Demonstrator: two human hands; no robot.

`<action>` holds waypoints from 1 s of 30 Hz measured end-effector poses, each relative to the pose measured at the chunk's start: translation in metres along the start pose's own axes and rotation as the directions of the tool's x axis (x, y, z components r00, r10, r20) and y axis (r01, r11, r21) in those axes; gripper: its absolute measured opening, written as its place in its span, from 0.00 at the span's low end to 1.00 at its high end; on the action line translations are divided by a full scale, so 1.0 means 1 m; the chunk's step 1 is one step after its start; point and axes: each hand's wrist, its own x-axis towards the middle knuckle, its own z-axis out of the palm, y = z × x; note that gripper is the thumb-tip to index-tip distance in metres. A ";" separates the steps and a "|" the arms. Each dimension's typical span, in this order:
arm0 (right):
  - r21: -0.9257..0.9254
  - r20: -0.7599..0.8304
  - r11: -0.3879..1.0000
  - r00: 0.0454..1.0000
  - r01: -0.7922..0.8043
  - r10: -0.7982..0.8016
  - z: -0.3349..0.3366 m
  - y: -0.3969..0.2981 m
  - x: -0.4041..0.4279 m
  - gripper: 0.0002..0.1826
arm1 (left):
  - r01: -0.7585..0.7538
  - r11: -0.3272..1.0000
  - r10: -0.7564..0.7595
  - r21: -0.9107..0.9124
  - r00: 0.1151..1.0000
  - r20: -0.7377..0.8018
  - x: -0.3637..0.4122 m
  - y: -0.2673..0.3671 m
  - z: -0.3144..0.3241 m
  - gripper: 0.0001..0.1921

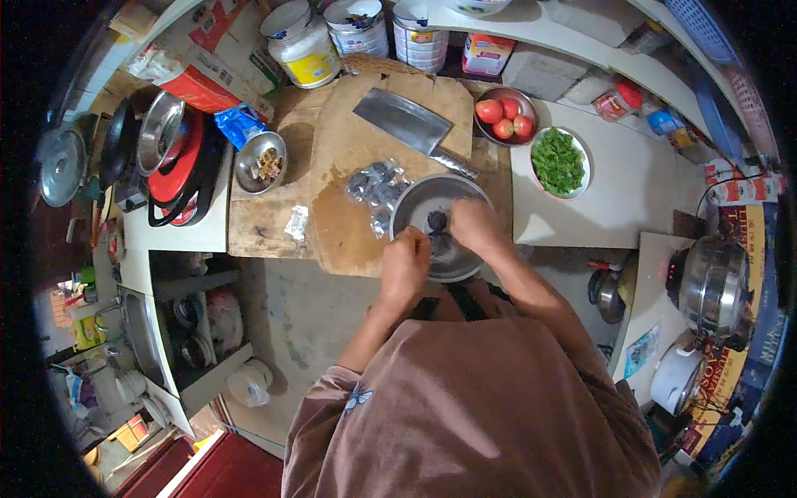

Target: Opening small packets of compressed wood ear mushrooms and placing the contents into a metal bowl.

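Observation:
A grey metal bowl (443,261) rests at the lower right of a wooden chopping board (348,243), with dark round pieces (438,221) in it. My left hand (408,252) is at the bowl's left side, fingers curled. Over the bowl's right part is my right hand (473,224), its fingers also curled. Whether either hand grips something small is hidden. Clear plastic packets (377,187) with dark contents lie on the board left of the bowl. A cleaver (405,121) lies behind them, its handle pointing towards the bowl's back rim.
Right of the board stand a bowl of tomatoes (505,118) and a bowl of chopped greens (559,163). To the left are a small metal bowl (261,163) with food pieces, a blue packet (240,124) and a torn wrapper (297,224). Tins (356,28) line the back.

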 end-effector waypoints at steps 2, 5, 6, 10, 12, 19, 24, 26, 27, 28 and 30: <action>-0.063 0.009 0.998 1.000 0.020 -0.019 -0.008 -0.008 0.004 0.05 | 0.192 0.968 -0.180 -0.162 0.980 0.082 0.002 0.007 -0.006 0.03; -0.130 -0.043 0.991 0.999 0.010 -0.016 0.013 0.010 0.016 0.07 | 0.335 0.903 -0.290 -0.267 0.937 0.195 0.003 0.008 -0.012 0.04; -0.131 -0.040 0.991 0.999 0.015 -0.020 0.012 0.010 0.016 0.07 | 0.339 0.902 -0.295 -0.267 0.936 0.191 0.001 0.005 -0.012 0.04; 0.110 -0.118 0.994 0.993 0.019 -0.006 -0.004 0.009 0.001 0.11 | 0.514 0.701 -0.455 -0.495 0.856 0.244 0.000 0.001 -0.009 0.06; 0.132 -0.208 0.978 0.969 0.164 -0.135 -0.013 0.009 -0.012 0.10 | 0.560 0.642 -0.482 -0.523 0.826 0.292 0.003 0.003 -0.008 0.06; 0.519 -0.028 0.847 0.993 0.111 -0.113 -0.022 0.021 -0.048 0.14 | 0.607 0.502 -0.497 -0.615 0.785 0.370 0.007 -0.003 -0.002 0.05; 0.279 -0.286 0.857 0.889 0.434 -0.357 -0.026 0.007 -0.067 0.12 | 0.593 0.478 -0.496 -0.648 0.791 0.358 0.010 0.002 0.002 0.06; 0.281 -0.316 0.863 0.889 0.421 -0.331 -0.017 0.010 -0.066 0.11 | 0.616 0.490 -0.509 -0.617 0.777 0.371 0.013 0.007 0.000 0.07; 0.283 -0.344 0.867 0.887 0.410 -0.307 -0.011 0.013 -0.065 0.09 | 0.615 0.492 -0.508 -0.616 0.777 0.371 0.013 0.008 0.000 0.07; 0.284 -0.345 0.867 0.887 0.410 -0.306 -0.003 0.017 -0.062 0.09 | 0.612 0.476 -0.509 -0.631 0.777 0.370 0.014 0.008 0.000 0.07; 0.624 -0.212 0.768 0.977 0.145 -0.012 0.006 0.022 -0.056 0.05 | 0.608 0.459 -0.512 -0.648 0.777 0.367 0.013 0.007 0.001 0.08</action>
